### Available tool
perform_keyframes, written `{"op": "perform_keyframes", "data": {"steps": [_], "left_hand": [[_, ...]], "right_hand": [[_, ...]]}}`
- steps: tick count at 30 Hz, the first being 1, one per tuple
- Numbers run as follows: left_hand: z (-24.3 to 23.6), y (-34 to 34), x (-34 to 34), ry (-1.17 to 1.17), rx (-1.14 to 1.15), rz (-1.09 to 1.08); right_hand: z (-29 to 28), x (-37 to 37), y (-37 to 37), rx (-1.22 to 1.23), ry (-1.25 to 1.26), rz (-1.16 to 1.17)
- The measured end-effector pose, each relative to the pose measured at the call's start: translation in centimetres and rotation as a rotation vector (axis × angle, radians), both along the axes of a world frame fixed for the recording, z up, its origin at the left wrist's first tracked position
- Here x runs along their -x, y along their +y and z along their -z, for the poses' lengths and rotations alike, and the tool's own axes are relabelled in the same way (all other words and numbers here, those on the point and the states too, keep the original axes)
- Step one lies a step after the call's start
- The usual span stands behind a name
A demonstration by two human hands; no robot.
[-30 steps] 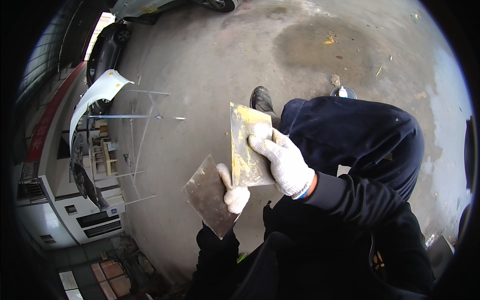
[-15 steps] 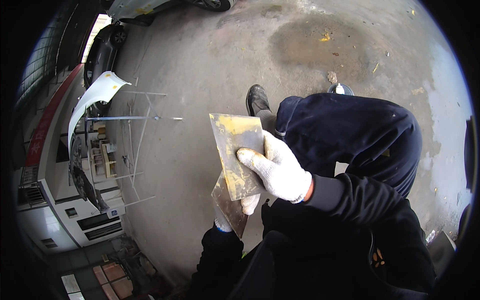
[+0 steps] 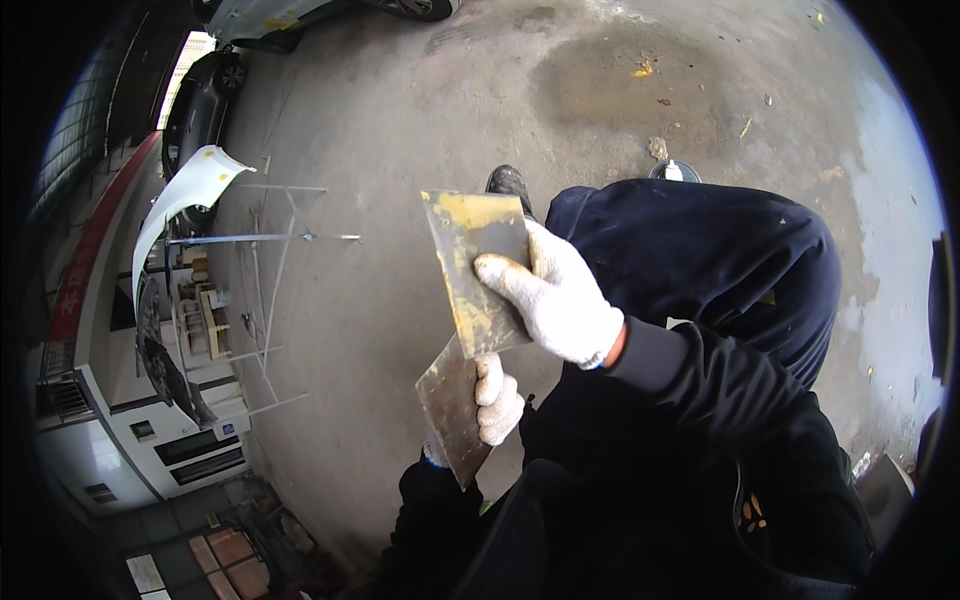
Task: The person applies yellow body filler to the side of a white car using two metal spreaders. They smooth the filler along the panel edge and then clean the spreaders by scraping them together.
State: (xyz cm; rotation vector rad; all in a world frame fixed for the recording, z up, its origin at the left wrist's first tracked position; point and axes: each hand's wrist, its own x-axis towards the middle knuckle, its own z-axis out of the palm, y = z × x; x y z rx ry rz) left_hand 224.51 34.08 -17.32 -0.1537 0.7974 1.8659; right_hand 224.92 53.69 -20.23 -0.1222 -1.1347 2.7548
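Observation:
My right hand (image 3: 572,312), in a white knitted glove, grips a flat metal putty spreader (image 3: 462,262) with its thumb across the face. Yellow putty smears its far edge and lower half. Below it, my left hand (image 3: 498,408), gloved too, is closed around a second putty spreader (image 3: 448,405), greyish brown and tilted. That plate hides part of the left hand. In this view the near edge of the upper spreader overlaps the top of the lower one; whether they touch I cannot tell.
On the left, a metal stand (image 3: 300,237) carries a pale green fender (image 3: 190,188) with yellow spots. A dark car (image 3: 195,110) stands behind it. Beyond my bent knee (image 3: 790,240) is a small round container (image 3: 690,171). A damp patch (image 3: 610,90) marks the concrete floor.
My right hand has lifted its spreader farther away from me, off most of the lower one. More of the left hand's fingers and its spreader now show.

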Motion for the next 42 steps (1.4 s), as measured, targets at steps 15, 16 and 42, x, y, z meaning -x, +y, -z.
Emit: {"op": "perform_keyframes", "data": {"steps": [15, 16, 42], "left_hand": [[6.3, -1.8, 0.0, -0.523, -0.379, 0.099], [6.3, -2.0, -0.2, -0.43, -0.519, 0.193], [5.5, 1.5, -0.9, -0.304, 0.302, -0.858]], "right_hand": [[0.1, -0.8, -1.3, -0.516, 0.189, -0.006], [-0.2, -0.1, -0.5, -0.452, 0.172, -0.018], [1.3, -2.6, -3.5, -0.733, 0.377, -0.142]]}}
